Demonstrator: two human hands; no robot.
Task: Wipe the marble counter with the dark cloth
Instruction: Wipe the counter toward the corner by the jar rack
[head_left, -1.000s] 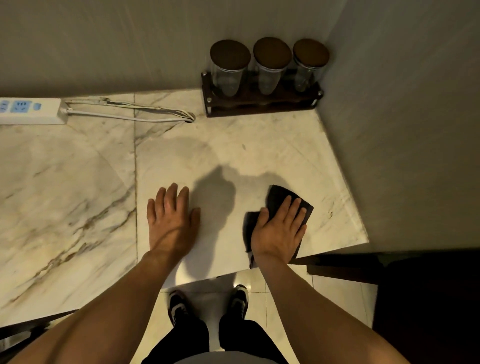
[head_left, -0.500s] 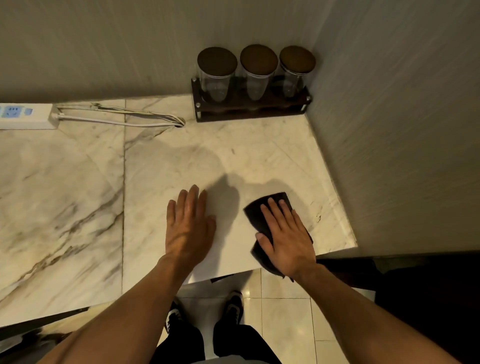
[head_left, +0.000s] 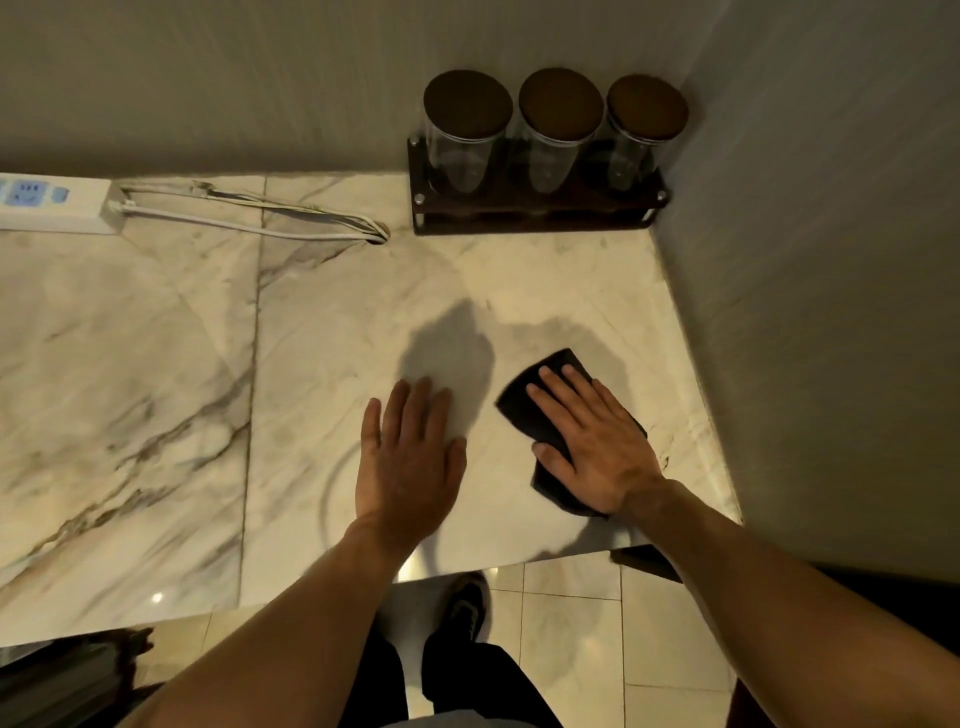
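The dark cloth (head_left: 524, 410) lies flat on the marble counter (head_left: 337, 322) near its right front corner. My right hand (head_left: 592, 447) presses down on the cloth with fingers spread, pointing up and to the left; the cloth's far end and lower edge stick out from under it. My left hand (head_left: 410, 457) rests flat on the bare marble just left of the cloth, fingers together, holding nothing.
A dark rack (head_left: 535, 208) with three lidded glass jars (head_left: 558, 130) stands in the back right corner. A white power strip (head_left: 57, 202) and its cables (head_left: 260, 218) lie along the back wall. A wall (head_left: 831, 260) bounds the counter's right edge. Tiled floor and my shoes show below.
My right hand has turned from pointing up-right to up-left and carried the cloth with it. The left hand slid right, closer to the cloth.
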